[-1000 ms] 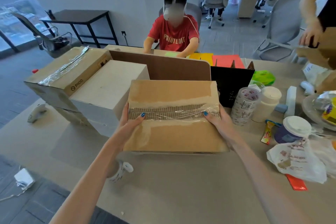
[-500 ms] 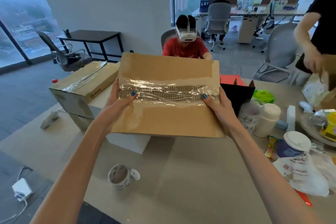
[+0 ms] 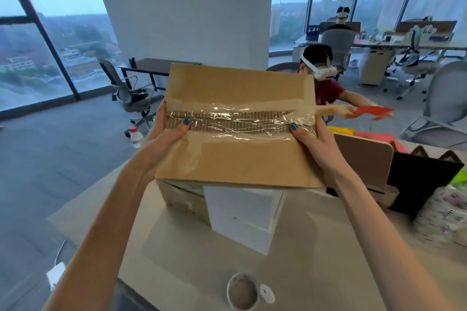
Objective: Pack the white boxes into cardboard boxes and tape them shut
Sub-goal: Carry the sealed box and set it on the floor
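I hold a taped cardboard box (image 3: 240, 156) up in the air, well above the table. Clear tape runs across its torn top seam. My left hand (image 3: 168, 129) grips its left side and my right hand (image 3: 309, 134) grips its right side, thumbs on the tape. Below it a white box (image 3: 242, 212) stands on the table, touching another cardboard box (image 3: 180, 198) that is mostly hidden behind the held one. A roll of clear tape (image 3: 242, 293) lies near the table's front edge.
A black divider (image 3: 422, 184) and a brown board (image 3: 364, 159) stand at the right. A wrapped bundle (image 3: 444, 214) lies at the far right. A person with a headset (image 3: 321, 70) sits across the table holding red paper (image 3: 371, 110). An office chair (image 3: 126, 91) stands at the left.
Both hands have lifted the taped cardboard box off the table and raised it higher and farther away. My view has tilted up. The person opposite now reaches right with red paper.
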